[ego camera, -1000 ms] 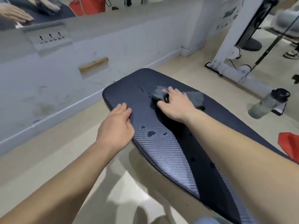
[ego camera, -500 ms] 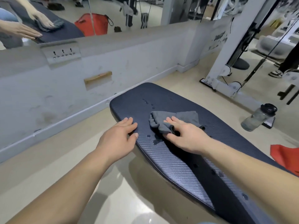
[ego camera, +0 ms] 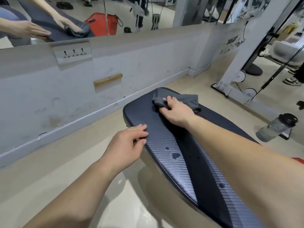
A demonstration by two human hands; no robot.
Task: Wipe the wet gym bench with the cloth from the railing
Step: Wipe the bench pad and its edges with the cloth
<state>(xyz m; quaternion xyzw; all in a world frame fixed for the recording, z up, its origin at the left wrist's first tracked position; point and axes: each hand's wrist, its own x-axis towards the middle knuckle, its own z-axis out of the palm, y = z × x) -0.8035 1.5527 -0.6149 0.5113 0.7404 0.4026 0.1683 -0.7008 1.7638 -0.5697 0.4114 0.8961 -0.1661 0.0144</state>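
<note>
A dark blue bench [ego camera: 164, 145] runs from the middle of the frame down to the lower right. A grey cloth [ego camera: 179, 99] lies bunched at the far end of the bench, just above the middle of the frame. The right hand [ego camera: 176, 112] rests on the near edge of the cloth, palm down, and its fingers [ego camera: 167, 100] press into the folds; they look curled on the cloth. The left hand [ego camera: 126, 143] lies flat at the left edge of the bench, left of centre, with its fingers [ego camera: 139, 129] close together and stretched out, holding nothing. A few dark water drops [ego camera: 175, 155] sit on the bench between the two arms, near the middle of the frame. A clear bottle [ego camera: 276, 127] with a black cap lies on the floor [ego camera: 65, 153] at the right side. A mirror [ego camera: 115, 14] along the top of the frame shows both hands and the cloth again. A white machine frame [ego camera: 243, 51] stands at the upper right.
</note>
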